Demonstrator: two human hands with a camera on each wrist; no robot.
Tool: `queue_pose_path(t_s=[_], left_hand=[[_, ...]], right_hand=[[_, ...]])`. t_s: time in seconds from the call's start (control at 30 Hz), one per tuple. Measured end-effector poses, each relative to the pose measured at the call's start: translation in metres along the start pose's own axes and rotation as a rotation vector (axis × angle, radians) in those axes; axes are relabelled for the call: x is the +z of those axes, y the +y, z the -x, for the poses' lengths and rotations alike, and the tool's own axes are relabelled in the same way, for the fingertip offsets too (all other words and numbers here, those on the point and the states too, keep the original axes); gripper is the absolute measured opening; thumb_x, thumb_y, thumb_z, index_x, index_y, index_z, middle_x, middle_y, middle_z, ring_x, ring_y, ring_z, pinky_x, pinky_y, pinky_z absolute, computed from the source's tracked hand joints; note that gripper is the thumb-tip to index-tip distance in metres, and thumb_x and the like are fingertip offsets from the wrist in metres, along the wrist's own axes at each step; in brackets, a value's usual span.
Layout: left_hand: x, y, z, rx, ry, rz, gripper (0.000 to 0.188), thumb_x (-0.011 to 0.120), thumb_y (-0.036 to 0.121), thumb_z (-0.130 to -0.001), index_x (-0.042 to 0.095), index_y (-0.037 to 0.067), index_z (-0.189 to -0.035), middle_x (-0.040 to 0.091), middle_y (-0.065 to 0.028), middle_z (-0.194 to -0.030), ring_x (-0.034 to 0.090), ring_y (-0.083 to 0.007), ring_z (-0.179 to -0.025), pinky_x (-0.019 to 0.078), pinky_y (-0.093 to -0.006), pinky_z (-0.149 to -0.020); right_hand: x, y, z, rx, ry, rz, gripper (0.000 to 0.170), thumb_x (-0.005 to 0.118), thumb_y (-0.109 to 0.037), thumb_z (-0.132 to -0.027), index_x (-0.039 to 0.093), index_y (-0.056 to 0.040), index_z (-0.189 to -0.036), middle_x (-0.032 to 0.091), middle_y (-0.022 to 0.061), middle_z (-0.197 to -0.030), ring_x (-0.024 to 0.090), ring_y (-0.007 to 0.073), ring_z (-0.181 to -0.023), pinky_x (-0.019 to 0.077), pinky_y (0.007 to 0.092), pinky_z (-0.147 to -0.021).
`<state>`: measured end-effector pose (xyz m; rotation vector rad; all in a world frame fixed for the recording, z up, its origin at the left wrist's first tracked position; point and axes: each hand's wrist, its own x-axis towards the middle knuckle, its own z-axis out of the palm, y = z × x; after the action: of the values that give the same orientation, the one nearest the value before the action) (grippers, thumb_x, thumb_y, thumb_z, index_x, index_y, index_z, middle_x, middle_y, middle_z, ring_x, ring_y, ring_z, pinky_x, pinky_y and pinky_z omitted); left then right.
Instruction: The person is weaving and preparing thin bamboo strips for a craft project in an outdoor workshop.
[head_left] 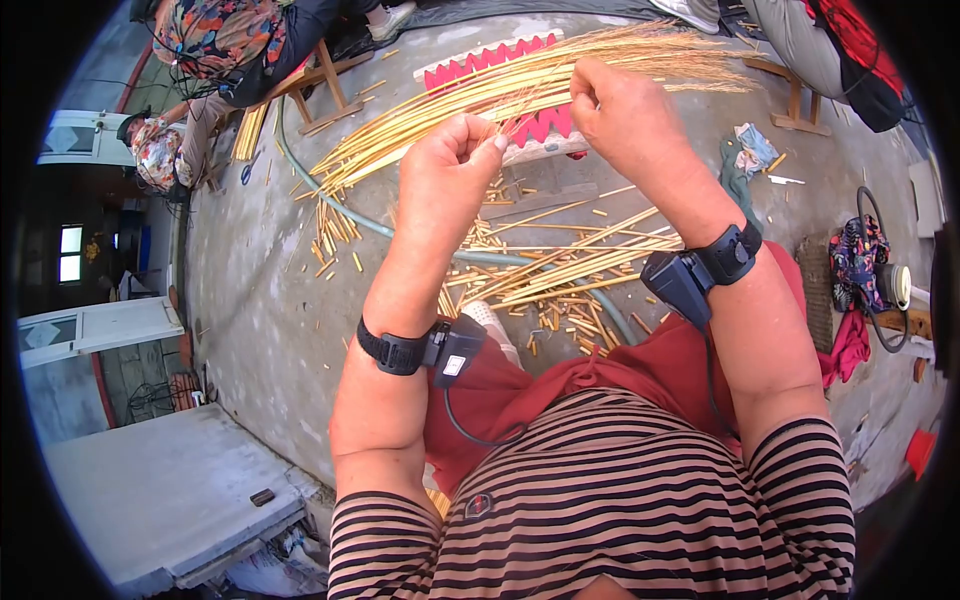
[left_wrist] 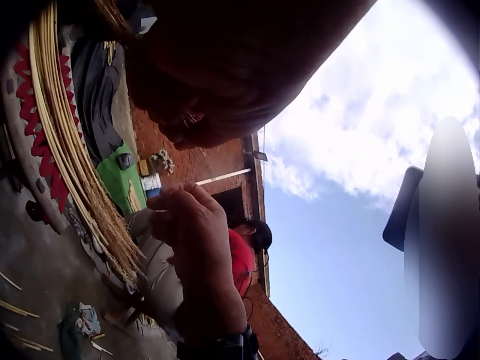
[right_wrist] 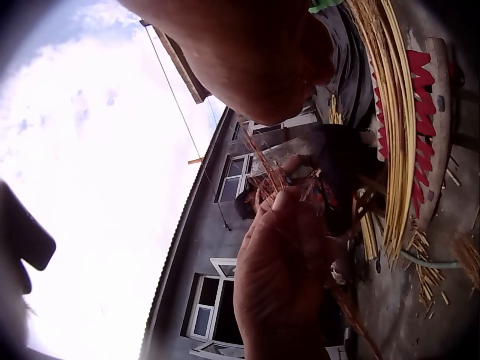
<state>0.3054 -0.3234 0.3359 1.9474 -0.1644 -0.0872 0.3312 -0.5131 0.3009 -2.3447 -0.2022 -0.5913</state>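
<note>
Stalks in a long yellow bundle [head_left: 420, 135] lie across a rack with red zigzag strips [head_left: 545, 126] on the concrete floor in the head view, brushy ends to the right. The left hand [head_left: 440, 180] pinches a thin wisp [head_left: 516, 124] between thumb and fingers, just above the bundle. The right hand [head_left: 628, 118] is raised beside it, fingers curled toward the thumb; whether a strand lies between them I cannot tell. Below, loose stalks [head_left: 590, 258] and short cut pieces [head_left: 335, 235] lie around a hose [head_left: 365, 220]. A white label [head_left: 455, 366] on the left wrist device [head_left: 466, 340] carries a small mark, and the striped shirt [head_left: 620, 480] bears an emblem [head_left: 478, 507]; neither can be read.

From the left wrist, the left hand looms dark at the top, its grip lost in shadow. The right hand shows past it with bent fingers, in front of a person in red [left_wrist: 241, 259].

From the right wrist, the left hand holds the reddish wisp upright at its fingertips, before a grey building with windows [right_wrist: 202, 319].
</note>
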Motion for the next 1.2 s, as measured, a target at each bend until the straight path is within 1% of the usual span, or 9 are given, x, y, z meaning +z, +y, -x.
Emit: queue_pose_path(t_s=[0.07, 0.2, 0.27, 0.47, 0.67, 0.9, 1.0, 1.1, 1.2], left_hand=[[-0.004, 0.0, 0.0, -0.001, 0.007, 0.045, 0.008, 0.061, 0.014, -0.084, 0.059, 0.007, -0.084, 0.051, 0.0052, -0.063, 0.04, -0.0004, -0.051, 0.0294, -0.0161, -0.046], [-0.009, 0.004, 0.001, -0.058, 0.002, 0.102, 0.007, 0.061, 0.009, -0.084, 0.061, 0.002, -0.084, 0.056, 0.0054, -0.068, 0.047, -0.0008, -0.06, 0.0375, -0.0169, -0.054], [-0.008, 0.003, 0.003, -0.04, -0.01, 0.106, 0.008, 0.062, 0.013, -0.084, 0.06, 0.005, -0.085, 0.054, 0.0048, -0.065, 0.043, -0.0009, -0.054, 0.0328, -0.0161, -0.049], [-0.001, 0.002, 0.002, -0.021, -0.028, 0.082, 0.01, 0.062, 0.016, -0.084, 0.061, 0.006, -0.086, 0.053, 0.0046, -0.065, 0.042, -0.0009, -0.054, 0.0316, -0.0154, -0.047], [0.002, 0.0, 0.001, -0.002, -0.078, -0.033, 0.01, 0.062, 0.015, -0.084, 0.06, 0.006, -0.086, 0.052, 0.0055, -0.065, 0.041, -0.0003, -0.054, 0.03, -0.0152, -0.047], [-0.034, 0.007, -0.01, -0.082, -0.102, 0.112, 0.009, 0.06, 0.015, -0.085, 0.06, 0.005, -0.084, 0.054, 0.0032, -0.064, 0.04, -0.0019, -0.05, 0.0295, -0.0161, -0.045], [-0.053, 0.004, -0.018, -0.098, -0.036, 0.3, 0.01, 0.058, 0.014, -0.086, 0.059, 0.004, -0.086, 0.059, -0.0017, -0.068, 0.05, -0.006, -0.053, 0.0399, -0.0179, -0.047], [-0.063, -0.006, -0.033, -0.103, -0.026, 0.418, 0.012, 0.055, 0.014, -0.089, 0.058, 0.003, -0.09, 0.063, -0.0058, -0.076, 0.062, -0.0114, -0.063, 0.0539, -0.0255, -0.059], [-0.058, -0.011, -0.042, -0.118, -0.118, 0.542, 0.013, 0.055, 0.014, -0.089, 0.058, 0.002, -0.091, 0.063, -0.0064, -0.079, 0.062, -0.0125, -0.066, 0.0557, -0.0282, -0.062]], right_hand=[[-0.004, 0.009, -0.003, 0.024, 0.02, 0.096, 0.011, 0.055, -0.016, -0.077, 0.059, -0.0063, -0.079, 0.062, 0.0144, -0.072, 0.062, 0.0302, -0.068, 0.0484, 0.041, -0.061], [-0.014, -0.011, 0.0, 0.27, -0.302, -0.609, 0.011, 0.058, -0.015, -0.083, 0.062, -0.0052, -0.085, 0.062, 0.0011, -0.071, 0.056, 0.0092, -0.058, 0.044, 0.0238, -0.053], [-0.016, -0.023, 0.005, 0.392, -0.463, -0.984, 0.012, 0.059, -0.017, -0.084, 0.063, -0.0054, -0.087, 0.061, -0.0029, -0.073, 0.052, 0.0031, -0.059, 0.0424, 0.0191, -0.053], [-0.003, -0.023, 0.009, 0.274, -0.482, -0.941, 0.012, 0.06, -0.016, -0.083, 0.064, -0.0055, -0.087, 0.062, -0.0019, -0.074, 0.052, 0.0035, -0.059, 0.0426, 0.0185, -0.054], [0.002, -0.026, 0.01, 0.245, -0.383, -0.754, 0.015, 0.06, -0.012, -0.075, 0.065, -0.0007, -0.082, 0.062, 0.0057, -0.066, 0.057, 0.0111, -0.056, 0.0465, 0.025, -0.054], [0.016, -0.004, -0.001, 0.157, -0.076, -0.471, 0.01, 0.058, -0.014, -0.076, 0.06, -0.004, -0.078, 0.061, 0.0106, -0.067, 0.06, 0.0223, -0.061, 0.0468, 0.0334, -0.059], [0.014, -0.001, 0.002, 0.122, -0.136, -0.296, 0.01, 0.058, -0.01, -0.081, 0.057, -0.0004, -0.084, 0.055, 0.0024, -0.063, 0.052, 0.008, -0.056, 0.0436, 0.0245, -0.053], [0.025, -0.017, 0.024, 0.089, -0.483, -0.308, 0.017, 0.06, -0.013, -0.082, 0.058, 0.0005, -0.092, 0.057, 0.0057, -0.067, 0.054, 0.0111, -0.056, 0.0446, 0.027, -0.055], [0.041, -0.037, 0.043, 0.22, -0.772, -0.609, 0.028, 0.061, -0.016, -0.083, 0.058, -0.0009, -0.106, 0.059, 0.0067, -0.071, 0.056, 0.0129, -0.06, 0.0451, 0.0287, -0.057]])
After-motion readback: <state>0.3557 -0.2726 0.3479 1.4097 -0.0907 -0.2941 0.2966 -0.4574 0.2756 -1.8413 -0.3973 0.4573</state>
